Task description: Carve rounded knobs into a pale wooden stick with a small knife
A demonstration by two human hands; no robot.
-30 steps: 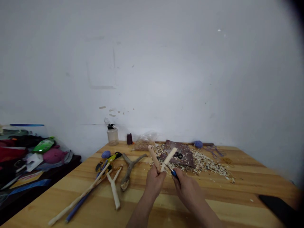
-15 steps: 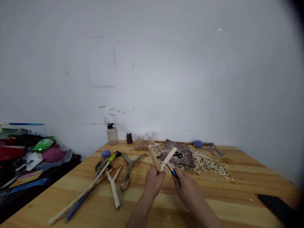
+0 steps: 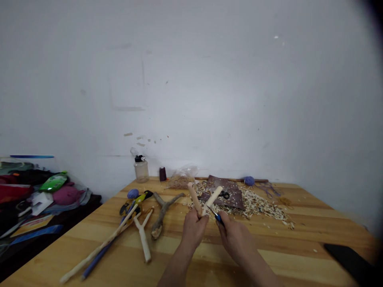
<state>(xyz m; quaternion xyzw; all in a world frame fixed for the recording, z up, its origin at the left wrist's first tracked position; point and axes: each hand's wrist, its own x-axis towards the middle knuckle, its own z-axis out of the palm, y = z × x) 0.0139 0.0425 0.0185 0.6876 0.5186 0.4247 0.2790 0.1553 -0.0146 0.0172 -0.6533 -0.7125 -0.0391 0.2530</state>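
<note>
One hand, the right point(image 3: 236, 237), is wrapped around a small tool point(image 3: 220, 218) with a blue handle, as I watch from far away. I see the left hand point(image 3: 194, 230) squeezing the bottom of a peeled forked stick point(image 3: 213, 199), held up over the wooden surface point(image 3: 287, 255). The tool's thin tip is at the stick, but I can't tell if they touch. Behind them lie lots of wood bits point(image 3: 257, 205) and a dark brown sheet point(image 3: 235, 199) with black scissors point(image 3: 225, 195) on it. Farther back, a clear bottle point(image 3: 141, 172) stands near the wall point(image 3: 191, 91).

clr btl point(image 3: 141, 172) back L | dk spool point(image 3: 162, 174) nr btl | pink item point(image 3: 66, 195) far L
</note>
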